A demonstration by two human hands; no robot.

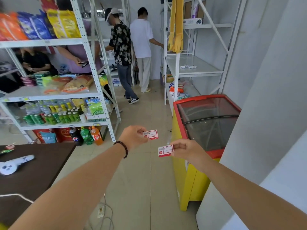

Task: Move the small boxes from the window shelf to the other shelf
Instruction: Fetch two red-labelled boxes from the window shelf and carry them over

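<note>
2 small white-and-red boxes are held out in mid-air over the tiled floor (146,188), 1 in each hand. The left box (150,134) sits higher and further forward, pinched at its left edge by the fingertips of the left hand (132,136), so that grip is closed on it. The right box (165,151) hangs lower and nearer, just beside the first but not touching it, pinched at its right edge by the curled fingers of the right hand (186,151), whose grip is likewise closed on its box. A dark beaded bracelet (123,147) circles the left wrist.

Ahead and to the right stands a white metal shelf (199,70), and on its middle board lie several more small boxes (188,66) in a short row. Below the right hand is a chest freezer (206,123) with a red rim, a yellow body and a glass lid. To the left, a stocked shelf (86,47) carries snack bags, bottles and cans. A dark tabletop (38,173) fills the lower left corner. 2 people (131,47) stand in the aisle beyond, backs turned.
</note>
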